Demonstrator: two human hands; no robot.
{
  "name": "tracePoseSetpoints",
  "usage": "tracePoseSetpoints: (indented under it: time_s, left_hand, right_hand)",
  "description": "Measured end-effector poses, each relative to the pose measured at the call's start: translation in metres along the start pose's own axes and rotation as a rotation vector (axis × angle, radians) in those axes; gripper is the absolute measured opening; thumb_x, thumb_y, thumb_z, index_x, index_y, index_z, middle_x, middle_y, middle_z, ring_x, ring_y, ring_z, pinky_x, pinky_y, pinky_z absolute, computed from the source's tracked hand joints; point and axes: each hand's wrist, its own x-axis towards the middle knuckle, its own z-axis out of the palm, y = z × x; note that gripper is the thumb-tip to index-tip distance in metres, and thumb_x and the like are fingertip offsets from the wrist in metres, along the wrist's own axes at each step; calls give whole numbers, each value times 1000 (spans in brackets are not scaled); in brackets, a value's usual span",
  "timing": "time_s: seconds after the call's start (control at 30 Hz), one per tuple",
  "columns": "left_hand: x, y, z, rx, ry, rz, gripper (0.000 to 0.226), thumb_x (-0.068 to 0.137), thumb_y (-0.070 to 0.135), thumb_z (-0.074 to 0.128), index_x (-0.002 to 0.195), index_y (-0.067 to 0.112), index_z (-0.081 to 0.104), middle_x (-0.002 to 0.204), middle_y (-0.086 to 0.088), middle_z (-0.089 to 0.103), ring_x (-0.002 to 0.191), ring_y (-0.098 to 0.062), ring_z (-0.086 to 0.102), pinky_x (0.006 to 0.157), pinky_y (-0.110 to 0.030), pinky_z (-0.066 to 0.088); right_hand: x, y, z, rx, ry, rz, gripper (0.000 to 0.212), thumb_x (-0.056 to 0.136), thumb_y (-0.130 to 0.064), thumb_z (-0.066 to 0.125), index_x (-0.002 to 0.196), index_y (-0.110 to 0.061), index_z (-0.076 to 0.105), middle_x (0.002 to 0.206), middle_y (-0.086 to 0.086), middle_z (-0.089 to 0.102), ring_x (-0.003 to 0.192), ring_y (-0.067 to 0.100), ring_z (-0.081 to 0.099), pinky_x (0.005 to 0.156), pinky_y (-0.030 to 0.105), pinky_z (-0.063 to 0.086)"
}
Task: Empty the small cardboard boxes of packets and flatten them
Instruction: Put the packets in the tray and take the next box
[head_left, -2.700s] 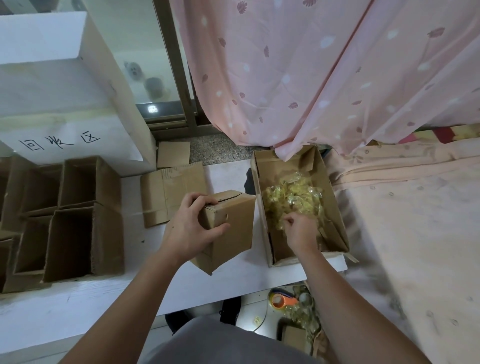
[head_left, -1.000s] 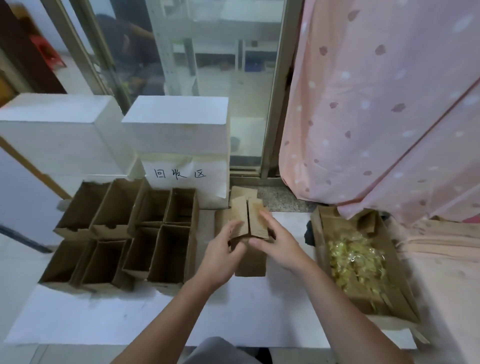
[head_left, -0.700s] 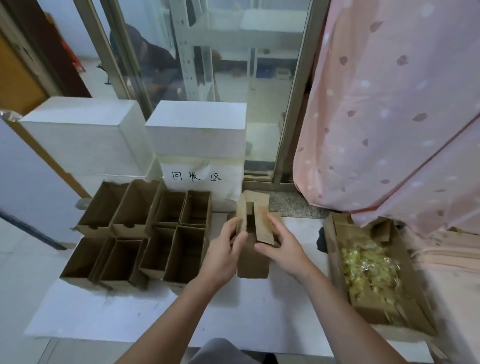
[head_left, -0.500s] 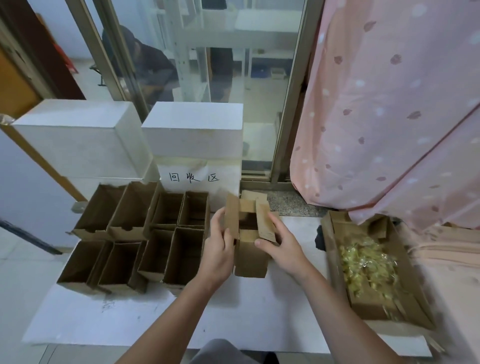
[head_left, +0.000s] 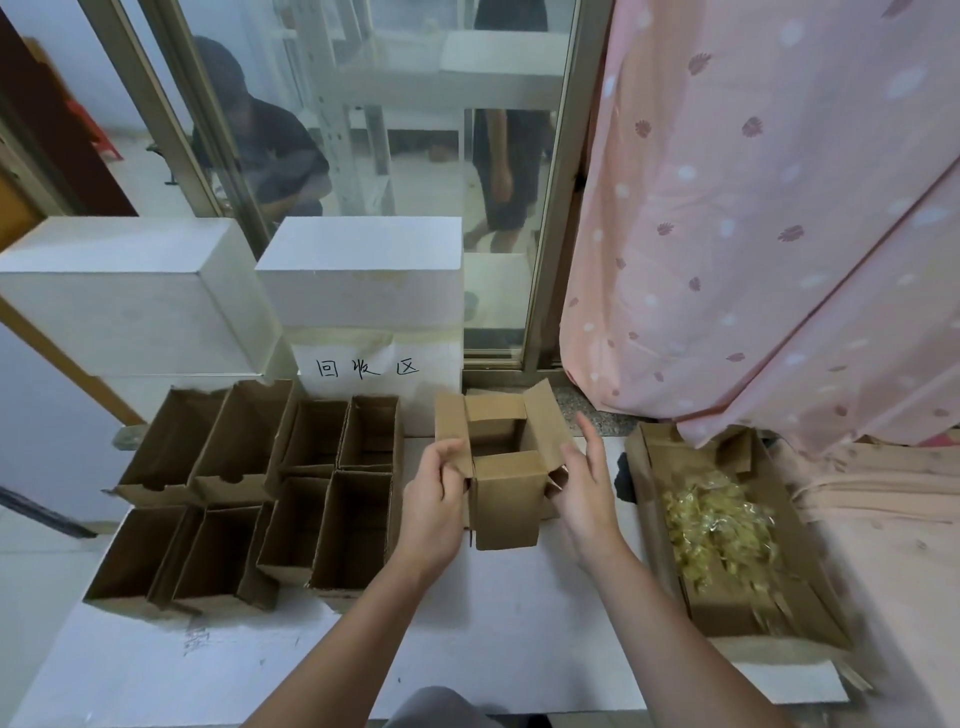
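A small brown cardboard box (head_left: 506, 499) stands upright at the middle of the white table (head_left: 467, 639), all its top flaps spread open and its inside empty. My left hand (head_left: 434, 506) grips the box's left side and left flap. My right hand (head_left: 584, 486) touches the right flap, thumb under it and fingers spread. To the right lies a long open carton (head_left: 654, 499) holding a heap of clear yellowish packets (head_left: 719, 530).
Several open, empty small boxes (head_left: 249, 493) stand in rows on the left of the table. Two white boxes (head_left: 363, 280) rise behind them, one bearing a handwritten label. A pink curtain (head_left: 769, 208) hangs at the right; two people are behind the glass door.
The box was emptied beside the packet carton, then set upright at the table's middle. Since half a second ago both hands have spread its top flaps wider apart.
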Motion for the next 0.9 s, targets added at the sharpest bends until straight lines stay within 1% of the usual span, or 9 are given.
tracePoseSetpoints:
  time_s: [0.07, 0.17, 0.27, 0.33, 0.47, 0.53, 0.7, 0.8, 0.9]
  left_hand:
    - [1, 0, 1, 2, 2, 1, 30, 113, 18, 36, 131, 33, 55, 122, 18, 60, 108, -3, 63, 93, -40, 60]
    - [2, 0, 1, 8, 6, -7, 30, 113, 19, 36, 131, 35, 54, 122, 20, 59, 111, -11, 64, 95, -44, 59]
    - [2, -2, 2, 6, 30, -18, 30, 113, 20, 36, 128, 39, 54, 122, 19, 61, 112, -12, 64, 97, -45, 58]
    - [1, -1, 3, 0, 40, -27, 30, 113, 20, 36, 128, 41, 52, 125, 11, 62, 113, -12, 63, 97, -42, 57]
    - [2, 2, 7, -20, 68, -41, 33, 113, 20, 35, 125, 46, 51, 126, 8, 64, 111, -10, 64, 93, -36, 58]
    - [2, 6, 10, -41, 86, -44, 35, 113, 19, 36, 120, 49, 52, 121, 16, 64, 111, -9, 64, 95, -42, 58]
    - [-9, 13, 23, -79, 54, -22, 31, 113, 19, 38, 121, 46, 51, 117, 9, 69, 102, -8, 68, 92, -44, 59]
    - [-12, 12, 23, -98, -3, 13, 30, 112, 19, 42, 128, 42, 49, 108, 16, 72, 98, -13, 70, 92, -45, 59]
    - [-12, 12, 19, -117, -72, 42, 38, 111, 18, 47, 143, 38, 45, 124, 21, 70, 117, -8, 67, 104, -41, 55]
  right_hand:
    - [2, 0, -1, -44, 29, -13, 45, 104, -17, 42, 131, -51, 54, 114, 3, 73, 104, 24, 68, 92, 49, 54]
    - [5, 0, -2, -254, -22, -61, 42, 100, -27, 40, 120, -57, 61, 124, -7, 68, 115, 25, 64, 103, 59, 50]
    - [7, 0, -2, -412, -113, -18, 37, 98, -46, 51, 132, -63, 51, 142, -17, 57, 130, 13, 56, 111, 51, 45]
    - [9, -4, -1, -418, -159, 23, 60, 91, -49, 64, 146, -51, 43, 146, -15, 55, 131, 10, 54, 113, 47, 44]
    - [10, -10, 2, 43, -159, 164, 66, 97, -7, 66, 154, -28, 42, 120, -6, 73, 109, 8, 69, 92, 32, 53]
    - [7, -9, 4, 54, -158, 133, 72, 94, -5, 69, 154, -32, 39, 118, -9, 75, 109, 8, 69, 91, 29, 52]
    - [-3, -4, 12, -233, -134, -66, 89, 85, -32, 83, 157, -41, 30, 151, -23, 44, 137, 1, 45, 116, 31, 40]
    - [-3, -6, 11, -310, -131, -157, 89, 87, -33, 81, 158, -40, 27, 147, -32, 39, 138, -7, 39, 116, 26, 36]
    - [-2, -6, 7, -379, -116, -203, 90, 87, -31, 81, 158, -40, 27, 138, -47, 32, 127, -28, 31, 113, 18, 33]
